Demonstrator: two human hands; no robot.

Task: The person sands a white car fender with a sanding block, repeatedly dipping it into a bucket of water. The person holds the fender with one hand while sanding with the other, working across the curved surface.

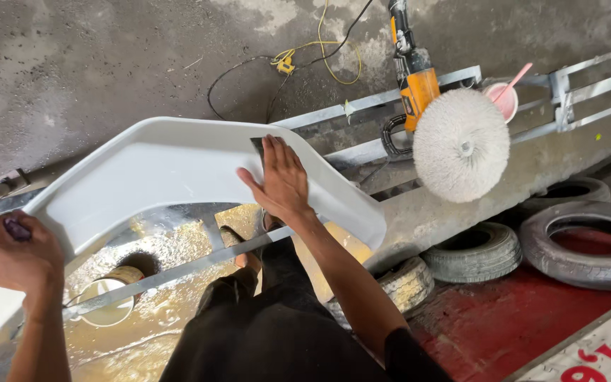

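Your right hand [281, 180] lies flat on a dark sanding sheet [257, 146], pressing it against the white panel [157, 170] that rests across the metal rack [362, 152] in front of you; your left hand [10, 253] grips the panel's near edge, fingers curled around it. The panel looks evenly matte and wet, so the hand sanding seems well along. The polisher [454, 134] lies apart on the rack, so buffing looks not yet begun.

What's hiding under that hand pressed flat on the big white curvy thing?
Under the right hand a dark, flat piece pokes out past the fingertips, lying on the white panel. Only its corner shows; the palm covers the rest, so its full shape cannot be seen.
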